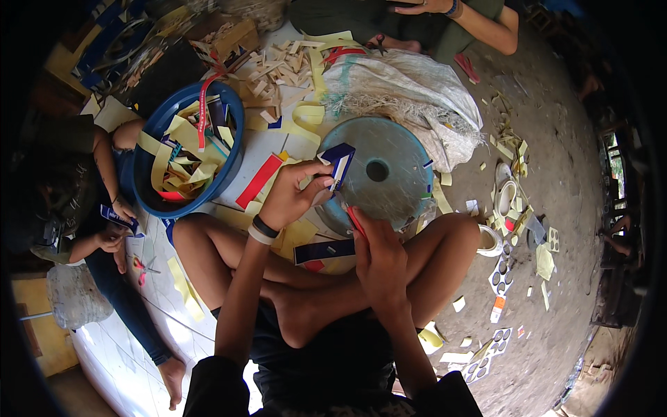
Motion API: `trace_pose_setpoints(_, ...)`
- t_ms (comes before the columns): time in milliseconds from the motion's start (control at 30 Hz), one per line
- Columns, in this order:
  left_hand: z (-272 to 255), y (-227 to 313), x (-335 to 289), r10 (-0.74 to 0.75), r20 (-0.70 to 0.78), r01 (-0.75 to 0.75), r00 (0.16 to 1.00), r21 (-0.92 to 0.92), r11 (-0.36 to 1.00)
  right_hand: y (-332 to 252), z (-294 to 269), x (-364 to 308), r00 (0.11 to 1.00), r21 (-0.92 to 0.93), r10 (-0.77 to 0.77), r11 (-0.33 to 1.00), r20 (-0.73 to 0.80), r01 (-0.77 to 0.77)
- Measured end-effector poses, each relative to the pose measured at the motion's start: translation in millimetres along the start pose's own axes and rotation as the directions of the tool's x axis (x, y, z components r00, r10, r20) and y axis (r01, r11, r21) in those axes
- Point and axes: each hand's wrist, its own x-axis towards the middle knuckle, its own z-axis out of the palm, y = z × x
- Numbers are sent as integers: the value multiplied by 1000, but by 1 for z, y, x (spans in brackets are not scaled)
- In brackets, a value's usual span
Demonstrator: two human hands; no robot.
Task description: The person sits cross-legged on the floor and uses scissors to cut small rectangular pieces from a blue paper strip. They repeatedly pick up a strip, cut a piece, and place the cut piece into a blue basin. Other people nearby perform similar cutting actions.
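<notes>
One co-worker sat on the left, with one hand and the other both at a blue paper strip. On the white floor near that person lay a pair of scissors with pink handles. Just to the right stood a big blue tub, full of yellow, blue and white strips, and a long red strip hung over its far rim. Far back, behind the tub, was a pile of little wood bits. A flat red piece lay between the tub and the person's left hand.

That hand's thumb and fingers were pinched together on a folded blue and white strip, up over the left edge of a round blue-green stand with a dark hole in it. A dark blue strip lay by the crossed legs, on the near side. The right hand had its fingers wrapped around a red tool pointing at the folded strip; it may have been a cutter, but its tip was too small to tell.

A white sack lay on the far side of the stand. On the right, the brown ground held a pale shoe, a white ring and card with round holes.
</notes>
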Motion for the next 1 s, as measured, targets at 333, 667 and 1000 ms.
trace_pose_setpoints(333, -1, -3, 0, -39, 7, 39, 999, -5, 999, -1, 8, 1, 1000, -177, 5, 984, 22, -1)
trace_pose_setpoints(667, -1, -11, 2, 16, -37, -14, 999, 32, 999, 1, 10, -7, 999, -102, -13, 995, -48, 8)
trace_pose_setpoints(1000, 0, -12, 0, -24, -44, 24, 999, -5, 1000, 4, 2, -8, 988, -26, -19, 1000, -156, 15)
